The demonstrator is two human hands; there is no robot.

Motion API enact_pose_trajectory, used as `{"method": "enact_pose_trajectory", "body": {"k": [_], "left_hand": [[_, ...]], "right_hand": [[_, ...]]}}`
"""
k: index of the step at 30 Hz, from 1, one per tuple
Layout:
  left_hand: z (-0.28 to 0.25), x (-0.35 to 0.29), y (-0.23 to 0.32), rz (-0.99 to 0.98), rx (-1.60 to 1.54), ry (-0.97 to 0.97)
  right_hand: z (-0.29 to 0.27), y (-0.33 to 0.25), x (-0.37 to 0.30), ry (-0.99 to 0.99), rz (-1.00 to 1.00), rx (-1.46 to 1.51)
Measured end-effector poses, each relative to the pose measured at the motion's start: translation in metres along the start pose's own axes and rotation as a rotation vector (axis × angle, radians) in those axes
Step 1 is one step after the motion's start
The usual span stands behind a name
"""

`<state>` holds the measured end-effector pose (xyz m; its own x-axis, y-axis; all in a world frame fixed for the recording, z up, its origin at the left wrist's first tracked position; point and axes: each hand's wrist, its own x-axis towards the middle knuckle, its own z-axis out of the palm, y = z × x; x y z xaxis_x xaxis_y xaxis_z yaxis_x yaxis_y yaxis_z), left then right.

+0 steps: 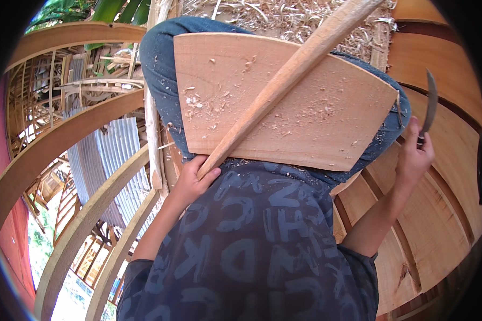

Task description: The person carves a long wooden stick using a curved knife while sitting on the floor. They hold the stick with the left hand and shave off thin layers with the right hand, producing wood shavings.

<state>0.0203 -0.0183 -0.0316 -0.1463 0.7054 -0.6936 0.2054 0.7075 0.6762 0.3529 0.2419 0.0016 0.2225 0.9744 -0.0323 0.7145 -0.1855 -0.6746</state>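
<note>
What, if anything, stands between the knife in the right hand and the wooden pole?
Nothing visible blocks the knife in the right hand from the wooden pole. The board and right knee lie between in the picture, but seemingly below that path.

Left hand [194, 180] at the near end of a pole [281, 83], which slants forward and rightward over a board [316, 120] across the person's thighs [159, 88]. Right hand [418, 150] beyond the board's right side, a knife [431, 101] in it. Ribs [118, 107] left of the left hand; shavings [268, 13] ahead of both hands.
</note>
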Motion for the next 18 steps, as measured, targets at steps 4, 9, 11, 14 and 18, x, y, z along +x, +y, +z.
{"method": "enact_pose_trajectory", "body": {"k": [4,9,11,14,18], "left_hand": [[0.003,0.002,-0.003,0.080,-0.051,0.055],[0.009,0.001,-0.006,0.092,-0.153,0.038],[0.012,-0.003,-0.004,0.138,-0.174,0.044],[0.013,-0.002,-0.008,0.192,-0.159,0.072],[0.014,-0.006,-0.008,0.175,-0.113,0.066]], "right_hand": [[0.026,-0.018,-0.014,-0.082,0.150,0.216],[0.035,-0.011,-0.010,-0.182,0.098,0.413],[0.027,-0.013,-0.008,-0.209,0.110,0.474],[0.027,-0.013,-0.005,-0.222,0.119,0.539],[0.016,-0.013,-0.006,-0.179,0.094,0.542]]}}
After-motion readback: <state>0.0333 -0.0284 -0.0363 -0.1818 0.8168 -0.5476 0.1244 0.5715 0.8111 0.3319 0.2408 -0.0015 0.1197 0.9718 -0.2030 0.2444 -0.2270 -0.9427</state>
